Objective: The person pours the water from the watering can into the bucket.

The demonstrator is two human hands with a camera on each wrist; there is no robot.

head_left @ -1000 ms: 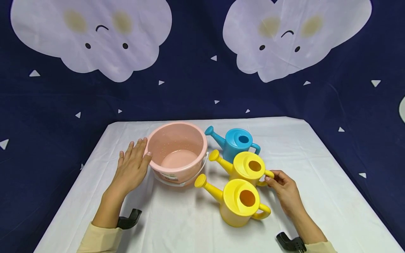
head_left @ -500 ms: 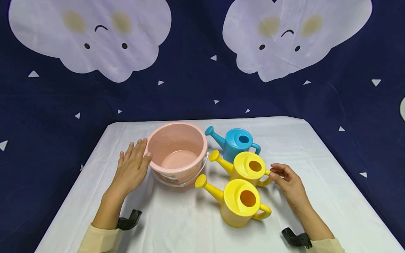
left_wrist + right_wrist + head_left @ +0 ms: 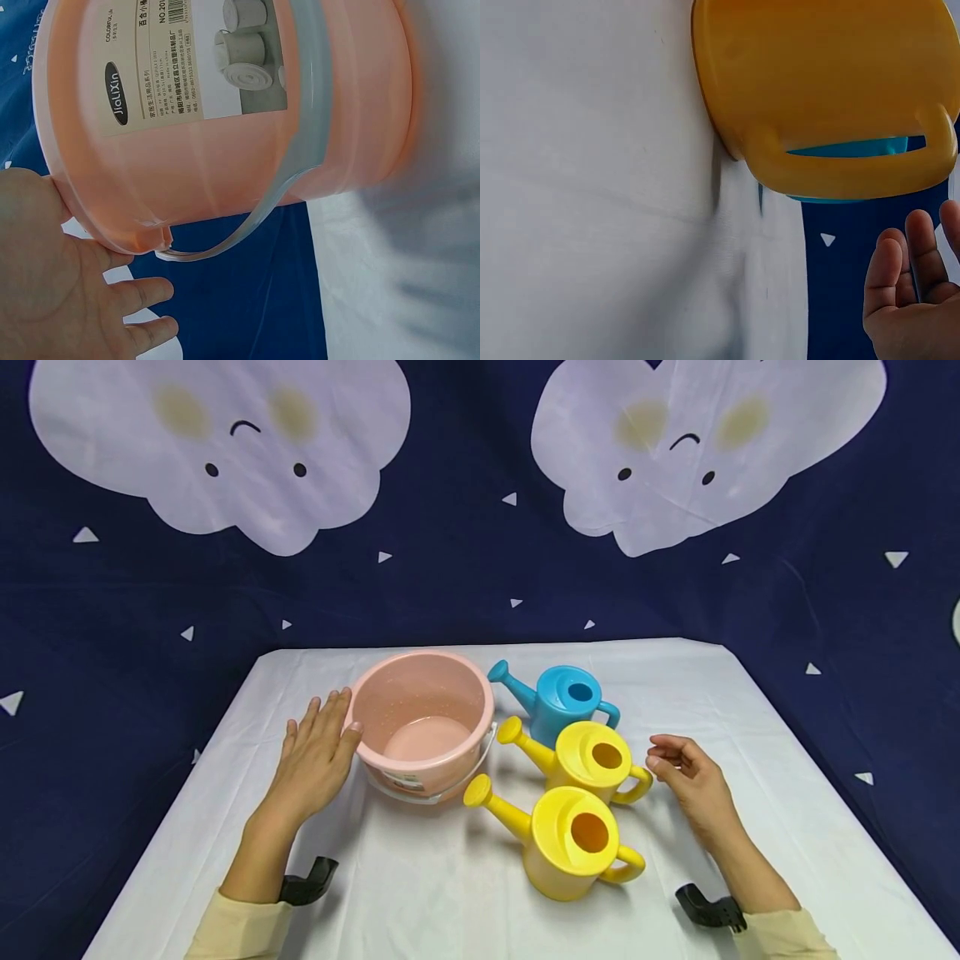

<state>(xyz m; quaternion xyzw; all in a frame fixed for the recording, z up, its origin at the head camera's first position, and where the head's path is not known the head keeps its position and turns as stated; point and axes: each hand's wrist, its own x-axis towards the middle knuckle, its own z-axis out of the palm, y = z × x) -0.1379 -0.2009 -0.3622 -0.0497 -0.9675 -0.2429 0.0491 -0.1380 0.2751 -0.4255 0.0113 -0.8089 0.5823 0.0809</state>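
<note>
A pink bucket [image 3: 431, 764] with a pale handle stands on the table, and my left hand [image 3: 315, 764] rests straight-fingered against its left rim. The left wrist view shows the bucket's label [image 3: 157, 64] and the left palm [image 3: 52, 277] at the rim. To the right of the bucket, a blue watering can [image 3: 564, 702] and two yellow ones, the middle can [image 3: 588, 752] and the front can [image 3: 562, 852], stand in a row, spouts toward the bucket. My right hand [image 3: 697, 789], fingers loosely bent and holding nothing, is just right of the middle can's handle, apart from it.
A white cloth [image 3: 420, 893] covers the table. Behind it hangs a dark blue curtain [image 3: 450, 585] with clouds and small triangles. Black wrist cameras sit on both wrists, the left camera [image 3: 309, 881] and the right camera [image 3: 708, 908].
My right hand has let go of the middle yellow watering can's handle and drawn away to the right. The left hand, bucket and cans stay in place.
</note>
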